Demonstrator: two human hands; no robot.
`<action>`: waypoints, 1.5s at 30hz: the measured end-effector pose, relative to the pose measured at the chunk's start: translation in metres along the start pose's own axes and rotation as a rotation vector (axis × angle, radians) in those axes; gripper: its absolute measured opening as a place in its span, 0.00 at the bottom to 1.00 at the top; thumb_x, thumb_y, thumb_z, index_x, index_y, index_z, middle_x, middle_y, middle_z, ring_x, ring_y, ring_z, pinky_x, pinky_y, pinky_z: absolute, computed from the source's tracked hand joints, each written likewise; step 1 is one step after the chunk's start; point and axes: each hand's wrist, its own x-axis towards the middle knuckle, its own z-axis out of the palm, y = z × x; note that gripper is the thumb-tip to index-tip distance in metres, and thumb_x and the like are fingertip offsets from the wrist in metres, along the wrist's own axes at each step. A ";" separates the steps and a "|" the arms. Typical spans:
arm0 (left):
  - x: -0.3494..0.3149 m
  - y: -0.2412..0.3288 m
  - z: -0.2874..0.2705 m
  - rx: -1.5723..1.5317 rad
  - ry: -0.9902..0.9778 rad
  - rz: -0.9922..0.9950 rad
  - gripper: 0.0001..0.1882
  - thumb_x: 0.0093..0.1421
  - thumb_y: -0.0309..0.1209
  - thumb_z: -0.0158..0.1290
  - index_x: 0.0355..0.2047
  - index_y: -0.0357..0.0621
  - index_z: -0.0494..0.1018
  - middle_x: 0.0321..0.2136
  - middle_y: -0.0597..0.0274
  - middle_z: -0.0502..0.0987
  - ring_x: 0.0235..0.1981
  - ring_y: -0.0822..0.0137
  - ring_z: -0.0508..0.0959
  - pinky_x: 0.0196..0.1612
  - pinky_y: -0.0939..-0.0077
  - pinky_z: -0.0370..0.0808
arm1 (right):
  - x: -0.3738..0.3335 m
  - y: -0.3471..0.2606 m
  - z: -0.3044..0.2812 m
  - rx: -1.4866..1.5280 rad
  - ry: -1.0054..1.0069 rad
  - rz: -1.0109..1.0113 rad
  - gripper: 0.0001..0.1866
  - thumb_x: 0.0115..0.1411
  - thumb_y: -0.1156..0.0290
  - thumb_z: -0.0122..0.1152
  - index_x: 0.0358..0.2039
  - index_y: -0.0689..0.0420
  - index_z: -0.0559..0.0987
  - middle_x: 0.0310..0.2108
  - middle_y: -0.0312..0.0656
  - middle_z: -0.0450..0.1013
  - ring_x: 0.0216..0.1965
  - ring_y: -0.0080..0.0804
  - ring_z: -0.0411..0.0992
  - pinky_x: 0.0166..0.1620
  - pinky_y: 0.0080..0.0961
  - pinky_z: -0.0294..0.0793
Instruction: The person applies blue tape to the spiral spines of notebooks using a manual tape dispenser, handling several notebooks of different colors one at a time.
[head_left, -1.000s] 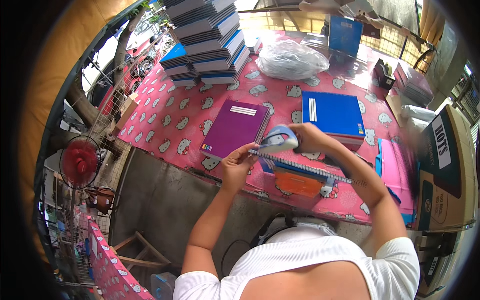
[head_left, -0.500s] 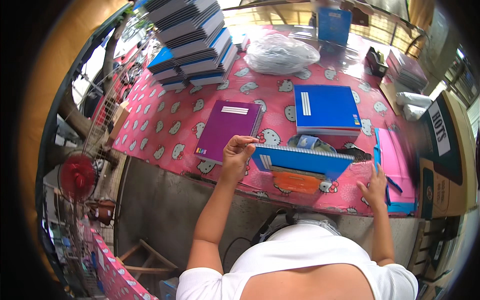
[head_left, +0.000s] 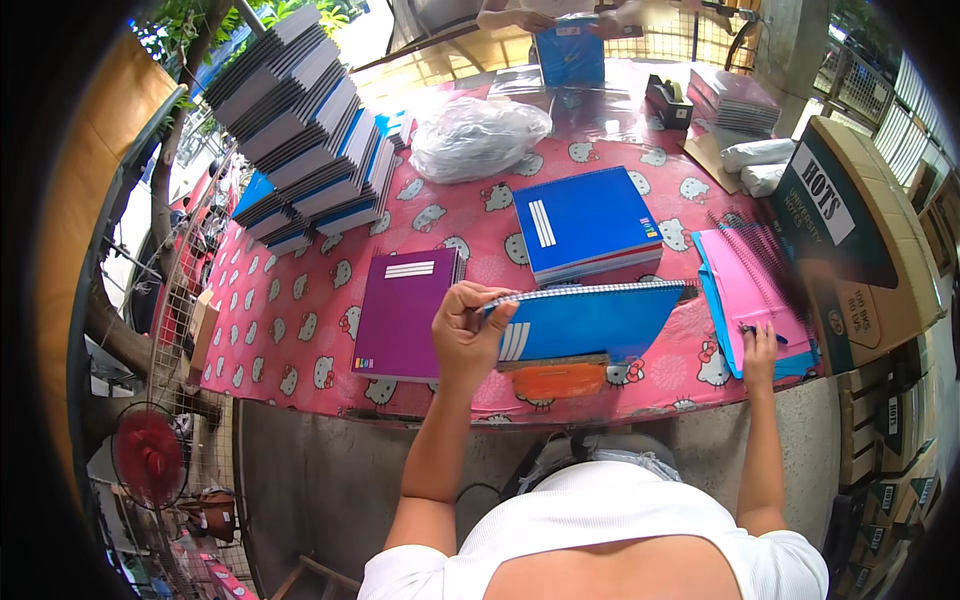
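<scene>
My left hand [head_left: 466, 325] pinches the left corner of a blue spiral notebook [head_left: 590, 320], tilted up on the coil side above the table's near edge. My right hand [head_left: 760, 350] has its fingers closed over small blue-handled pliers [head_left: 780, 339], on top of pink sheets [head_left: 735, 270] with blue ones under them. The fingers cover most of the tool. Just left of my left hand lies a purple spiral notebook [head_left: 405, 310]. Beyond the held notebook sits a small pile of blue notebooks [head_left: 585, 220]. An orange object [head_left: 558, 379] shows below the held notebook.
A tall stack of notebooks [head_left: 310, 140] stands at far left, beside a bundle of clear plastic [head_left: 475, 138]. Loose dark spiral coils [head_left: 745, 250] lie beside a large cardboard box [head_left: 850, 250] on the right. Across the table, another person's hands [head_left: 535, 20] hold a blue notebook [head_left: 570, 55].
My right hand has come down from open above the pink sheets and closed over the pliers. My left hand still holds the blue notebook. The whole view has shifted.
</scene>
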 end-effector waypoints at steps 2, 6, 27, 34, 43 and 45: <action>-0.001 0.010 0.013 0.018 -0.003 -0.021 0.11 0.54 0.20 0.60 0.31 0.39 0.67 0.32 0.58 0.74 0.37 0.71 0.76 0.42 0.79 0.74 | -0.007 -0.008 -0.007 -0.156 0.053 -0.063 0.33 0.50 0.63 0.65 0.55 0.62 0.67 0.56 0.53 0.62 0.59 0.51 0.56 0.58 0.47 0.57; -0.005 0.019 0.030 0.103 0.007 0.009 0.11 0.54 0.18 0.60 0.30 0.38 0.67 0.32 0.59 0.73 0.36 0.73 0.76 0.39 0.83 0.73 | -0.007 -0.027 -0.051 -0.285 -0.011 -0.106 0.30 0.50 0.61 0.65 0.52 0.59 0.70 0.49 0.47 0.66 0.52 0.46 0.61 0.56 0.44 0.60; -0.008 0.027 0.077 0.443 -0.142 0.480 0.12 0.47 0.15 0.62 0.27 0.37 0.70 0.29 0.50 0.77 0.31 0.62 0.81 0.34 0.76 0.79 | -0.045 -0.287 -0.215 0.854 -0.363 -0.445 0.17 0.57 0.65 0.63 0.42 0.65 0.76 0.34 0.47 0.74 0.34 0.38 0.74 0.37 0.30 0.73; -0.008 0.028 0.073 0.429 -0.191 0.523 0.14 0.45 0.15 0.64 0.27 0.39 0.70 0.29 0.53 0.77 0.32 0.66 0.80 0.32 0.77 0.78 | -0.035 -0.270 -0.179 1.780 -1.263 0.208 0.17 0.62 0.64 0.57 0.41 0.68 0.76 0.29 0.41 0.75 0.25 0.22 0.73 0.25 0.18 0.74; 0.034 0.034 -0.153 -0.191 0.641 -0.057 0.06 0.61 0.28 0.54 0.31 0.41 0.68 0.35 0.57 0.77 0.34 0.67 0.77 0.36 0.72 0.77 | 0.029 -0.069 -0.045 0.094 0.116 -0.019 0.16 0.53 0.59 0.65 0.34 0.60 0.80 0.37 0.49 0.75 0.41 0.45 0.72 0.47 0.37 0.69; 0.010 0.005 -0.219 -0.160 0.715 -0.203 0.09 0.62 0.31 0.53 0.32 0.39 0.66 0.34 0.57 0.76 0.35 0.67 0.77 0.36 0.69 0.78 | 0.029 -0.070 -0.039 -0.135 0.172 -0.155 0.14 0.52 0.60 0.66 0.31 0.59 0.80 0.38 0.49 0.75 0.42 0.46 0.71 0.48 0.37 0.68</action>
